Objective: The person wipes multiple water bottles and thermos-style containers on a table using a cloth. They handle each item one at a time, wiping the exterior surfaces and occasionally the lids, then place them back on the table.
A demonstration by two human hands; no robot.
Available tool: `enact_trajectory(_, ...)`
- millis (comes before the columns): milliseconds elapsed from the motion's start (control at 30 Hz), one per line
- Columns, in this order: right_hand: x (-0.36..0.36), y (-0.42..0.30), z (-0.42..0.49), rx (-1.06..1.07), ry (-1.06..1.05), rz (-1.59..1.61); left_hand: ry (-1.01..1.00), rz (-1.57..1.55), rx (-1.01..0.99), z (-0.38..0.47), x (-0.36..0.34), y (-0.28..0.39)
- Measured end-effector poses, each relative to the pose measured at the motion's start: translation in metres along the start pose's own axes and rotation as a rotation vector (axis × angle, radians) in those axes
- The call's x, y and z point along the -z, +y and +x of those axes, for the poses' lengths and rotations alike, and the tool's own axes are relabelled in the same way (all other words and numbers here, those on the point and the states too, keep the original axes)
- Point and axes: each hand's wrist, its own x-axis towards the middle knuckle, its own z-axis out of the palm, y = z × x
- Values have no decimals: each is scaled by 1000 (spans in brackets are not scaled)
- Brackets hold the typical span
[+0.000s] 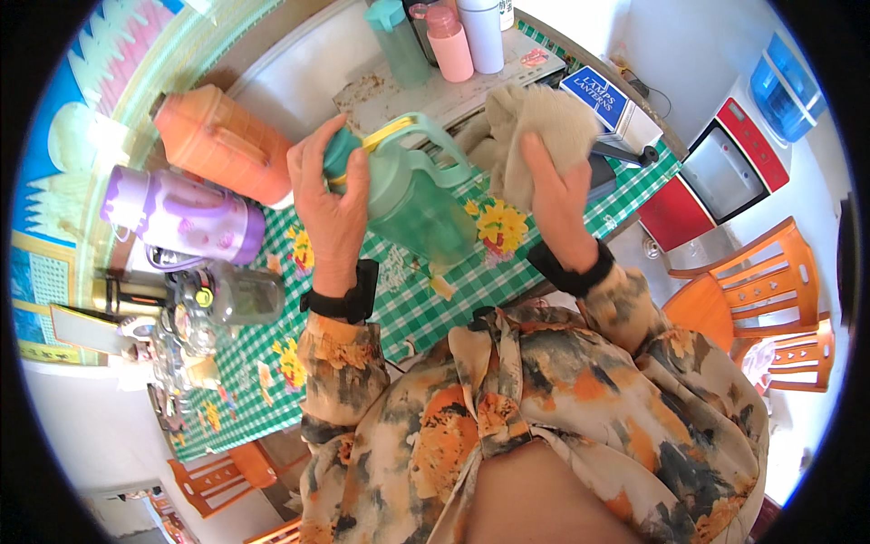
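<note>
A translucent green plastic jug [425, 211] with a looped handle stands on the green checked tablecloth [414, 306]. My left hand [331, 197] grips its teal lid [342, 153], thumb and fingers on opposite sides. A yellow band shows by the lid. My right hand [561, 197] holds a bunched beige cloth [544, 129] to the right of the jug, apart from it. Part of the cloth hangs below the fingers, and the palm is hidden.
Left of the jug are an orange thermos jug [224, 143], a purple thermos jug [190, 217] and a clear bottle [248, 292]. Behind, a pink bottle [450, 51] and a lavender bottle [482, 34] stand on a board. A blue-and-white box [605, 102] and wooden chairs [754, 292] are right.
</note>
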Motion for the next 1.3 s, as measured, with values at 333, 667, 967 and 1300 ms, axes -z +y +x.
enact_trajectory(333,-39,21,-12,424,-492,-734,57,-341,193,-6,-6,-6)
enact_trajectory(667,6,25,-18,82,-594,-899,144,-193,295,0,3,-12)
enact_trajectory(967,-25,24,53,632,-392,-836,80,-50,103,-6,-23,19)
enact_trajectory(1300,4,79,5,-398,-451,-492,188,-151,260,1,-17,0)
